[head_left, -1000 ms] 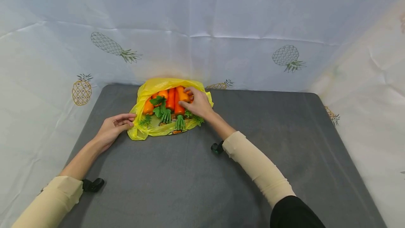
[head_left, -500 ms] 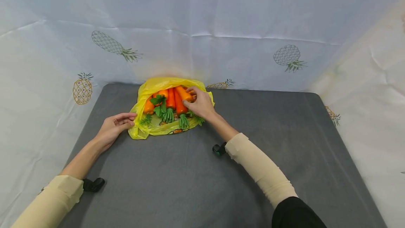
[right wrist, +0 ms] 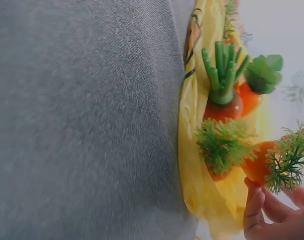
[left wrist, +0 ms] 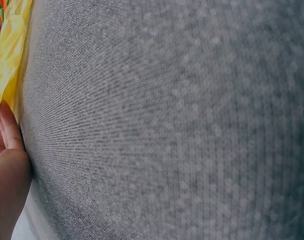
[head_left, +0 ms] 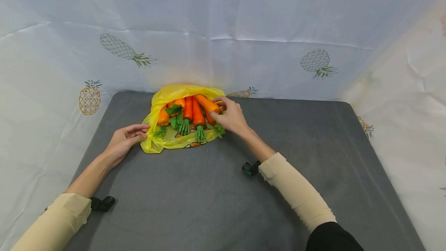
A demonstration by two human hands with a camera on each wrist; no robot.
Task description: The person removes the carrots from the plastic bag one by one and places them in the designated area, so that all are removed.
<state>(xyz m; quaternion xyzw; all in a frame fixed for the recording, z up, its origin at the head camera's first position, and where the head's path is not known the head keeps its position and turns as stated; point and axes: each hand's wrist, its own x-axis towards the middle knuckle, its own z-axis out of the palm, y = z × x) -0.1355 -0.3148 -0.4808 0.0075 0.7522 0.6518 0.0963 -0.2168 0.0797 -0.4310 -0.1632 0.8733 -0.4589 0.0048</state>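
Note:
A yellow plastic bag (head_left: 166,93) lies at the far edge of the table, its mouth spread toward me. Several toy-like carrots (head_left: 198,117) with green tops fill it. At the bag's left edge, the fingertips and thumb of my left hand (head_left: 122,142) pinch the film; the left wrist view shows the bag (left wrist: 13,47) at those fingertips. My right hand (head_left: 231,118) holds the leafy thick end of an orange carrot (head_left: 208,104), which slants across the others inside the bag. Feathery greens (right wrist: 291,160) stick out by the right fingers in the right wrist view.
A grey cloth-covered table (head_left: 209,200) spreads in front of the bag. Behind and beside it hangs a white curtain (head_left: 223,61) with pineapple prints. Black wrist cameras (head_left: 103,203) sit on both forearms.
My right hand has moved to the right, drawing the thick end of the orange carrot along toward the bag's right side. The red-orange carrots beside it shifted slightly. My left hand stays in place.

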